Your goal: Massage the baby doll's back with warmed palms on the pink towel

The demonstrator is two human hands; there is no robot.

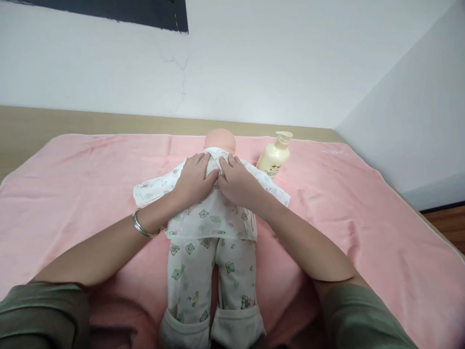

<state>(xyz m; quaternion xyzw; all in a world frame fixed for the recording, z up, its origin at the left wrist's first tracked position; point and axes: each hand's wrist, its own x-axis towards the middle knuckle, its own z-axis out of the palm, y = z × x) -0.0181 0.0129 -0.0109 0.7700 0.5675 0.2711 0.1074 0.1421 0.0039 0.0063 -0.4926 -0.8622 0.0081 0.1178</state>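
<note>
A baby doll (pixel 220 138) lies on its back on a pink blanket, its smooth bald head at the far end. It wears a white long-sleeved baby shirt (pixel 209 220) with small green animal prints and matching pants (pixel 192 276) with folded-up cuffs. My left hand (pixel 198 177) rests on the left of the shirt's upper chest, fingers stretched toward the collar and thumb apart. Beside it, my right hand (pixel 238 182) lies on the right of the chest, fingers spread near the neckline. The thumbs nearly meet at the middle. Both hands hide part of the shirt front.
A cream pump bottle (pixel 274 155) stands to the right of the doll's head, just beyond the shirt's right sleeve. The pink blanket (pixel 90 194) covers a wooden surface (pixel 29 126) that meets a white wall. On the right, another wall adjoins the surface's edge.
</note>
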